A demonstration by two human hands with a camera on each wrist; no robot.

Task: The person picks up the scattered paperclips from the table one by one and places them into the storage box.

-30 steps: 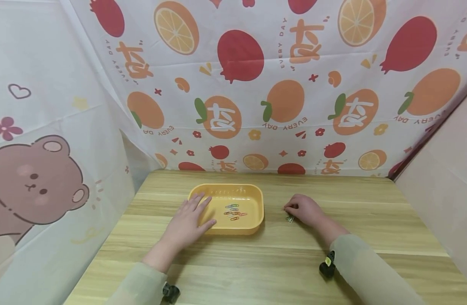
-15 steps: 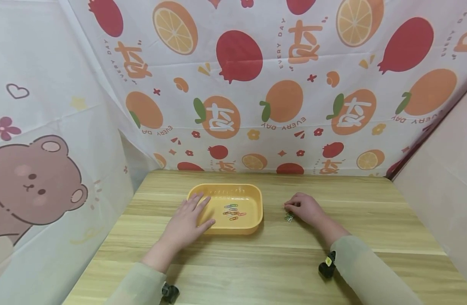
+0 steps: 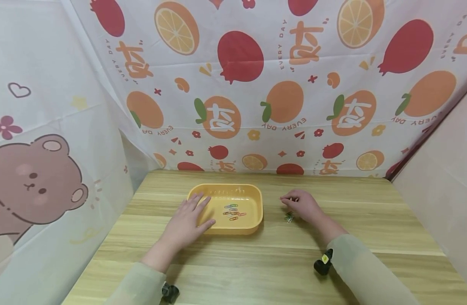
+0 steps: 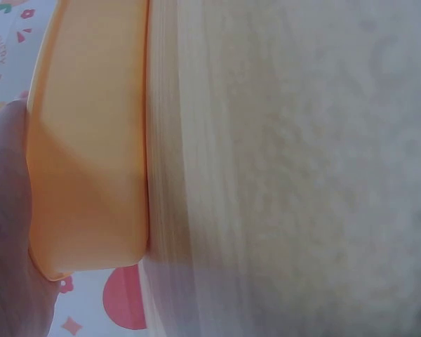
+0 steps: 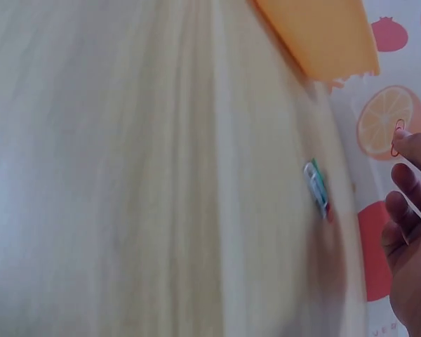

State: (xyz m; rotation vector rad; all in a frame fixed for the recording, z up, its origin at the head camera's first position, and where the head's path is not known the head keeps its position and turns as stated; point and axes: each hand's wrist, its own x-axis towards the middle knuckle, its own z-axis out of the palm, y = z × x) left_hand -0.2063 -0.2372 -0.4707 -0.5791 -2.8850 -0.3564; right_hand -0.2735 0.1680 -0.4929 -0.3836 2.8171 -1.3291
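Left hand: the left hand (image 3: 188, 220) lies flat on the near-left corner of the yellow tray (image 3: 256, 195), fingers straight and spread over the rim, thumb along the near wall. It grips nothing.
Right hand: the right hand (image 3: 302, 205) is raised just off the wooden table (image 3: 256, 262), to the right of the tray. Its fingers are curled, and the thumb and forefinger pinch a red paper clip (image 5: 397, 137); that shows best in the right wrist view.
Tray: it sits on the far-left part of the table, near the cloth wall, well apart from the right hand. The left wrist view shows its side wall resting on the wood.
Clips in the tray: a small cluster of coloured paper clips (image 3: 233, 212) lies near the middle of the tray floor, to the right of the left fingertips.
Clips on the table: a few loose paper clips (image 3: 288, 217), green among them, lie just near of the right hand, between it and the tray's right end.
Surroundings: a fruit-print cloth (image 3: 256, 84) hangs behind the table, a bear-print cloth (image 3: 35, 182) on the left.
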